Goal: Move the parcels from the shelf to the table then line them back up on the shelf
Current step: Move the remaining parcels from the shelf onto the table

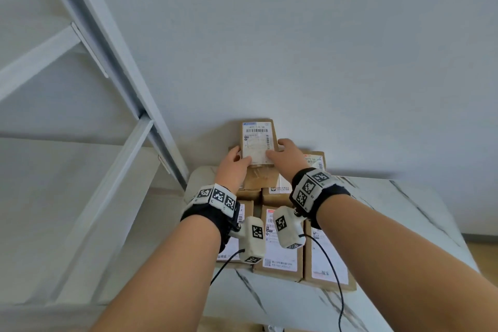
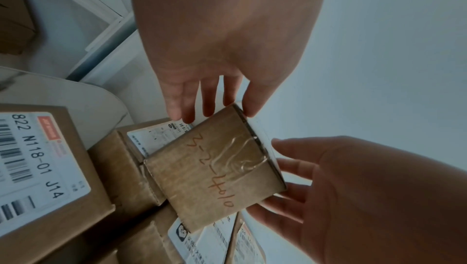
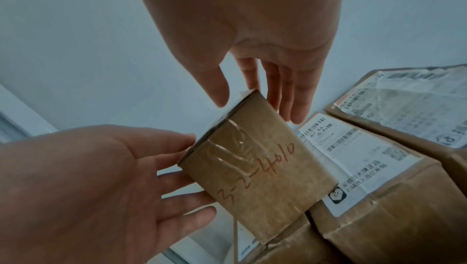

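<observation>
I hold a small brown cardboard parcel [image 1: 257, 140] with a white barcode label between both hands, lifted above a pile of parcels on the table. My left hand [image 1: 237, 162] pinches its left edge, thumb on the label. My right hand [image 1: 280, 152] pinches the right edge the same way. In the left wrist view the parcel [image 2: 215, 170] shows its taped end with red handwriting, my left hand [image 2: 209, 108] above it, my right hand [image 2: 290, 178] beside it. The right wrist view shows the same parcel [image 3: 255, 166] between my right hand [image 3: 260, 108] and left hand [image 3: 189, 168].
Several labelled cardboard parcels [image 1: 280, 250] lie packed together on the white marble table [image 1: 390, 210] below my wrists. A white metal shelf frame [image 1: 113, 67] stands at the left against the wall. Another brown box [image 2: 15, 18] shows at the upper left of the left wrist view.
</observation>
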`<state>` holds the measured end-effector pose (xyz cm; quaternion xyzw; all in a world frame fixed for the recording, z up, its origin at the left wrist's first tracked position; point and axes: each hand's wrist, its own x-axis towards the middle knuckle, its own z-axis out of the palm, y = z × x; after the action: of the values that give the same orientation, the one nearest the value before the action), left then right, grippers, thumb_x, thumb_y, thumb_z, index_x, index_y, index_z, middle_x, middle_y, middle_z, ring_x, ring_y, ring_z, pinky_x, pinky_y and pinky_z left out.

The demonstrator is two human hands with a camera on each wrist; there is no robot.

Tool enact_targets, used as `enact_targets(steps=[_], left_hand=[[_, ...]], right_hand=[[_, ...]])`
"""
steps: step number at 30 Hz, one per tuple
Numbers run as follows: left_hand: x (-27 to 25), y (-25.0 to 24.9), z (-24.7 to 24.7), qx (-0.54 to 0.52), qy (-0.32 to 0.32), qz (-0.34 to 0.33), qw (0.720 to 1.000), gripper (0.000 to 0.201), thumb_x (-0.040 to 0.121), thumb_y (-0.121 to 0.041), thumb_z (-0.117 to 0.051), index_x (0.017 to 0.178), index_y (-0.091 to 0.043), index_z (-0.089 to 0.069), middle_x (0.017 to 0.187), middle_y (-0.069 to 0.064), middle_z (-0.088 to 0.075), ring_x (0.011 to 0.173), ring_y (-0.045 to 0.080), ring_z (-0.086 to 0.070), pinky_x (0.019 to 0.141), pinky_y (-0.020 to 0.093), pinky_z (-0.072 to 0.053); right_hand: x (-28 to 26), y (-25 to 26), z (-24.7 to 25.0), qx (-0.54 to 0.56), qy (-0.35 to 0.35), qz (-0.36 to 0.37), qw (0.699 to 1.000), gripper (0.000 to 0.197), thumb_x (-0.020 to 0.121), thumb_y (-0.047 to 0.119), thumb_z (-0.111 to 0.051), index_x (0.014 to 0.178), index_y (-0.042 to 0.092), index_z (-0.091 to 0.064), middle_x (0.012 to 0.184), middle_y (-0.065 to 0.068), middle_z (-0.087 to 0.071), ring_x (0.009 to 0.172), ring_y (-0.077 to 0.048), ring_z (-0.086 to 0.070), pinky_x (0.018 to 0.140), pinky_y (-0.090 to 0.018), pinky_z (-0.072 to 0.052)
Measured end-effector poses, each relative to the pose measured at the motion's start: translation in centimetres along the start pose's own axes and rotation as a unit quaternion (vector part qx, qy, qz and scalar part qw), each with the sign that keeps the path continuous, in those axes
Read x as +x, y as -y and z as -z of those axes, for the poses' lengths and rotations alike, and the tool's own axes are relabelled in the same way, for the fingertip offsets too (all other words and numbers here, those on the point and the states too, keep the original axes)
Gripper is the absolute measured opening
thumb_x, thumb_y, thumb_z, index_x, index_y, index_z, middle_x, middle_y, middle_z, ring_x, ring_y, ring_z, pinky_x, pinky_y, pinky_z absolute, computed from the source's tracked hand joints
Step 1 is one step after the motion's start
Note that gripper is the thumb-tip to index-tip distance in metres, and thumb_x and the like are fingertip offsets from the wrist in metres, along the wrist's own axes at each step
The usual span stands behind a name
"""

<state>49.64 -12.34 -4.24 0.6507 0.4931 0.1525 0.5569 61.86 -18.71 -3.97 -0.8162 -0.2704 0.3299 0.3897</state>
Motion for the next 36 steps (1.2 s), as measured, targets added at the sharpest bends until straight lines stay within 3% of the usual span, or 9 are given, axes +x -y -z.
enact_targets(steps=[4,7,9,15,21,24,26,30,36], left_hand=[[-0.5,-0.3,0.1,0.001,-0.030,0.018,0.999,0.052,0.097,-0.027,-0.052,0.147,-0.021,-0.040,0.142,0.002,-0.054,0.126,0.022,-0.053,0.110,0.042,-0.040],[-1.8,-0.6,0.8,0.006,-0.048,0.016,0.999,0.051,0.098,-0.028,-0.051,0.147,-0.017,-0.040,0.144,0.004,-0.050,0.130,0.023,-0.048,0.112,0.039,-0.036],[-2.7,-0.2,1.5,0.018,-0.055,0.020,0.998,0.050,0.099,-0.030,-0.050,0.146,-0.016,-0.040,0.145,0.004,-0.048,0.132,0.023,-0.046,0.109,0.035,-0.035],[-6.5,2.5,4.1,0.011,-0.070,0.035,0.997,0.043,0.099,-0.026,-0.050,0.140,-0.012,-0.047,0.141,0.008,-0.051,0.129,0.025,-0.048,0.102,0.031,-0.037],[-11.1,6.6,7.0,-0.004,-0.056,0.041,0.998,0.043,0.096,-0.027,-0.055,0.136,-0.014,-0.052,0.135,0.006,-0.055,0.121,0.024,-0.053,0.099,0.031,-0.040],[-14.1,9.2,8.8,-0.011,-0.042,0.041,0.998,0.040,0.094,-0.024,-0.057,0.132,-0.011,-0.056,0.130,0.009,-0.060,0.115,0.025,-0.058,0.098,0.033,-0.044],[-16.5,11.2,10.1,-0.009,-0.038,0.040,0.998,0.034,0.093,-0.022,-0.057,0.125,-0.010,-0.059,0.127,0.012,-0.062,0.115,0.029,-0.059,0.101,0.039,-0.046],[-21.4,14.9,13.2,-0.013,-0.032,0.037,0.999,0.006,0.091,-0.015,-0.057,0.089,-0.019,-0.061,0.118,0.019,-0.065,0.114,0.036,-0.059,0.099,0.045,-0.046],[-27.8,19.3,18.8,-0.010,-0.042,0.043,0.998,0.015,0.089,-0.014,-0.057,0.077,-0.021,-0.062,0.092,0.007,-0.065,0.099,0.030,-0.063,0.095,0.043,-0.049]], right_hand=[[0.3,0.7,0.6,-0.035,-0.025,0.032,0.999,0.051,0.096,0.026,-0.051,0.144,0.015,-0.036,0.134,-0.009,-0.051,0.092,-0.017,-0.055,0.054,-0.019,-0.041],[-0.1,1.5,0.5,-0.044,-0.044,0.056,0.996,0.045,0.094,0.024,-0.050,0.138,0.016,-0.043,0.133,-0.009,-0.049,0.099,-0.021,-0.058,0.069,-0.029,-0.054],[-0.8,2.0,0.0,-0.051,-0.055,0.075,0.994,0.042,0.094,0.022,-0.050,0.135,0.016,-0.046,0.132,-0.009,-0.050,0.104,-0.022,-0.058,0.080,-0.033,-0.052],[-4.2,2.7,-2.6,-0.063,-0.079,0.132,0.986,0.033,0.092,0.019,-0.052,0.125,0.018,-0.056,0.130,-0.007,-0.052,0.119,-0.023,-0.050,0.089,-0.031,-0.043],[-9.7,2.6,-6.6,-0.063,-0.063,0.135,0.987,0.033,0.088,0.021,-0.050,0.120,0.022,-0.059,0.126,-0.006,-0.055,0.105,-0.023,-0.058,0.091,-0.042,-0.052],[-13.3,1.8,-8.7,-0.069,-0.067,0.131,0.987,0.034,0.088,0.019,-0.053,0.121,0.020,-0.060,0.127,-0.006,-0.054,0.112,-0.024,-0.055,0.095,-0.044,-0.049],[-16.1,1.1,-10.2,-0.074,-0.065,0.123,0.988,0.035,0.088,0.019,-0.052,0.122,0.019,-0.059,0.128,-0.005,-0.052,0.109,-0.024,-0.055,0.092,-0.042,-0.050],[-21.6,-0.1,-13.4,-0.084,-0.056,0.120,0.988,0.030,0.091,0.019,-0.053,0.119,0.018,-0.061,0.129,-0.006,-0.053,0.109,-0.023,-0.055,0.084,-0.029,-0.043],[-29.2,-0.1,-18.9,-0.072,-0.024,0.123,0.989,0.025,0.089,0.020,-0.052,0.111,0.019,-0.064,0.115,-0.006,-0.060,0.099,-0.023,-0.058,0.088,-0.036,-0.051]])
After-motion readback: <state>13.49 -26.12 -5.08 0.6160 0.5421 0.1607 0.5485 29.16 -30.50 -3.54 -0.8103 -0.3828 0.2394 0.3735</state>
